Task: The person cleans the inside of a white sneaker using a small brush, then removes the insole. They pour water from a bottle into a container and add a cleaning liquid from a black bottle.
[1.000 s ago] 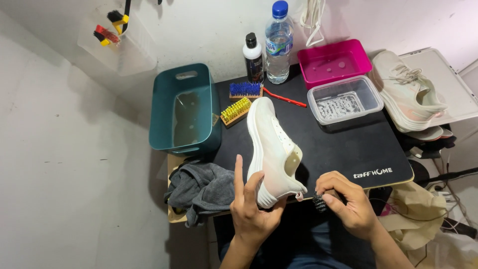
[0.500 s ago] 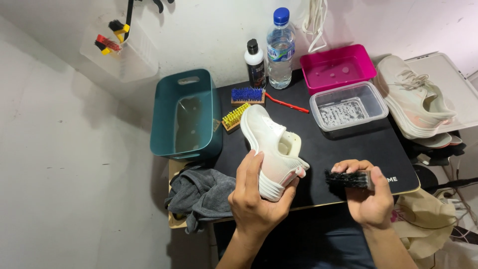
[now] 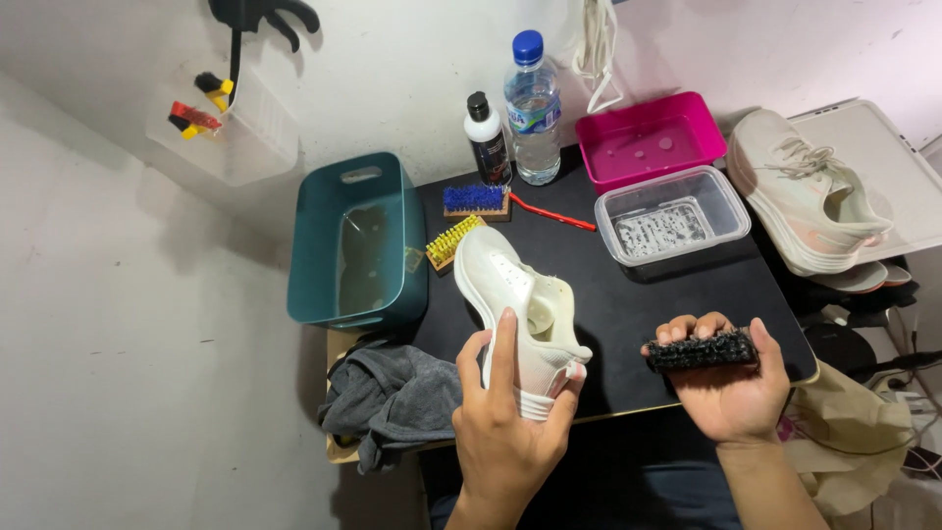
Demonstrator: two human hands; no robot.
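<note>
1. Shoe [image 3: 520, 314]: white, heel gripped by closed left hand [image 3: 505, 432], toe over black mat [image 3: 638, 304].
2. Right hand [image 3: 731, 393]: fingers wrapped around black brush [image 3: 702, 350], apart from the shoe.
3. Brush with bristles flat and the heel held firm.

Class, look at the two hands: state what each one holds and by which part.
The left hand grips the white shoe by its heel end. The right hand holds the black brush across its back, bristles facing up.
</note>
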